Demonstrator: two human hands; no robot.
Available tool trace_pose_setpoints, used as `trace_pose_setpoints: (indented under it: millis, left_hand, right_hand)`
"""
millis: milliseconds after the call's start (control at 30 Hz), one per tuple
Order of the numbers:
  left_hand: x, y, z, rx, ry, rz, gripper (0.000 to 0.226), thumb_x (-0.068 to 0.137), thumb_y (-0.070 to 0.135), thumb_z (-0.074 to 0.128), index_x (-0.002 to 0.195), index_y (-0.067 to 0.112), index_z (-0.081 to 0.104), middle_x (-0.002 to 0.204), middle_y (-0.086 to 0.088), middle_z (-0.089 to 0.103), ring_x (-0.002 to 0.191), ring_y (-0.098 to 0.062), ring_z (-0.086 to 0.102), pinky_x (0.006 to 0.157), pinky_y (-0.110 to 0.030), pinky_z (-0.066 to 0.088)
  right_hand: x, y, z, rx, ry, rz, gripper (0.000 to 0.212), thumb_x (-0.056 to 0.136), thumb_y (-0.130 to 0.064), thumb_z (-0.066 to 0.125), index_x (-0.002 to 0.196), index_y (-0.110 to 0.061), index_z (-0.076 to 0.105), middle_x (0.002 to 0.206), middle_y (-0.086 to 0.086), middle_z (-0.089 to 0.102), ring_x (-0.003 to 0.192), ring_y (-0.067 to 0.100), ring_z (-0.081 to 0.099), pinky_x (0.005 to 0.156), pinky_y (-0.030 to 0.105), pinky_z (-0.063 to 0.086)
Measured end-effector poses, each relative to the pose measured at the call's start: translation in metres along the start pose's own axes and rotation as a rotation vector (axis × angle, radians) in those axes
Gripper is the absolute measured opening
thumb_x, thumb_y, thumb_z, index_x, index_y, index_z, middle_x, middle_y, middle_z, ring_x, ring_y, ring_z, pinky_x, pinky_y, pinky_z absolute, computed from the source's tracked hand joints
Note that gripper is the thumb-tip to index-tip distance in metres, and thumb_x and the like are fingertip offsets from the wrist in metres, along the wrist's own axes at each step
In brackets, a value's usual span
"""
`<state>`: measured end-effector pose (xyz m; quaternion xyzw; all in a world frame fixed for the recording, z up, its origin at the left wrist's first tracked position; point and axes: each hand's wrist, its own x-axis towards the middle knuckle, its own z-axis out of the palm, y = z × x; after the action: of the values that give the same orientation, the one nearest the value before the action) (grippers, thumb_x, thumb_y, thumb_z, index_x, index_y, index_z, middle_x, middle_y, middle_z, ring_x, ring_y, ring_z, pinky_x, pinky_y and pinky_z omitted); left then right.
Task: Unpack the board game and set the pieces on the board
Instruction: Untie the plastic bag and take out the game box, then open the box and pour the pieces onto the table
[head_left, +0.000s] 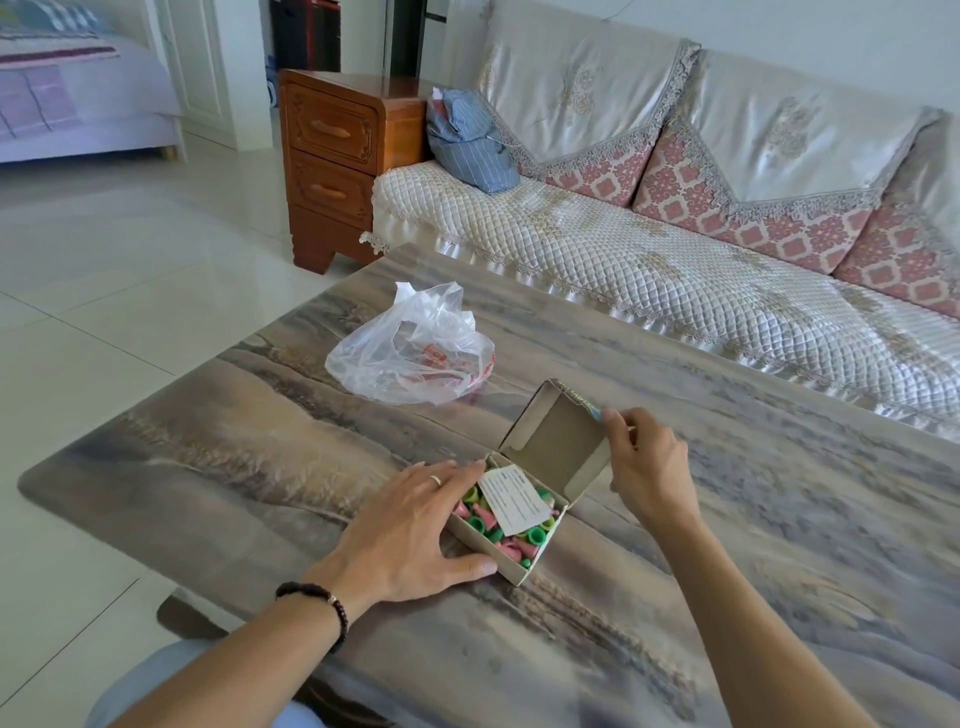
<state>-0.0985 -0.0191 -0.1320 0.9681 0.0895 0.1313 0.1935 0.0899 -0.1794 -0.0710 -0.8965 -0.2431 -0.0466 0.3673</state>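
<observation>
Game box (511, 525) sits open on the table (260, 441) before me: my left hand (410, 530) lies flat, fingers straight against its side; my right hand (641, 462) pinches the raised lid (556, 434). One paper slip (514, 499) covers uncountable pink and green pieces (480, 522).

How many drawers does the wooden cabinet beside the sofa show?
2. The carved brown wooden cabinet shows an upper drawer and a lower drawer, stacked one above the other on its front. Other faces are partly hidden.
</observation>
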Motion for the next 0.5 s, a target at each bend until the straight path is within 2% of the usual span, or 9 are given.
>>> trace_pose_setpoints:
  millis: [100,267,367,500]
  left_hand:
    - [0.0,0.001,-0.001,0.001,-0.003,-0.007,0.099,0.076,0.076,0.054,0.153,0.031,0.01,0.155,0.005,0.031,0.144,-0.01,0.019,0.107,-0.018,0.003]
    - [0.001,0.002,-0.001,0.036,-0.005,-0.018,0.101,0.074,0.082,0.046,0.152,0.032,0.006,0.154,0.004,0.031,0.143,-0.009,0.018,0.109,-0.018,-0.002]
    - [0.0,0.003,-0.002,0.053,-0.014,-0.026,0.1,0.074,0.082,0.045,0.152,0.033,0.006,0.155,0.005,0.029,0.143,-0.009,0.017,0.109,-0.018,-0.003]
    - [0.0,0.003,-0.003,0.044,-0.02,-0.05,0.1,0.073,0.082,0.048,0.152,0.034,0.007,0.156,0.006,0.026,0.143,-0.009,0.016,0.11,-0.019,0.001]
  right_hand:
    - [0.009,0.0,0.002,0.074,0.032,0.066,0.041,0.097,-0.04,0.046,0.072,-0.01,0.057,0.056,0.01,0.063,0.048,0.021,0.064,0.057,0.039,0.055]
    - [0.041,-0.002,0.015,0.319,-0.004,0.409,0.047,0.097,-0.04,0.046,0.081,0.001,0.062,0.066,0.015,0.068,0.05,0.023,0.067,0.052,0.029,0.054]
    - [0.053,-0.01,0.035,0.392,-0.078,0.461,0.04,0.096,-0.038,0.05,0.077,-0.003,0.058,0.071,0.014,0.068,0.051,0.026,0.068,0.049,0.028,0.054]
    - [0.061,-0.018,0.058,0.298,-0.218,0.432,0.035,0.09,-0.036,0.055,0.081,-0.004,0.062,0.086,0.011,0.067,0.067,0.03,0.071,0.071,0.044,0.06]
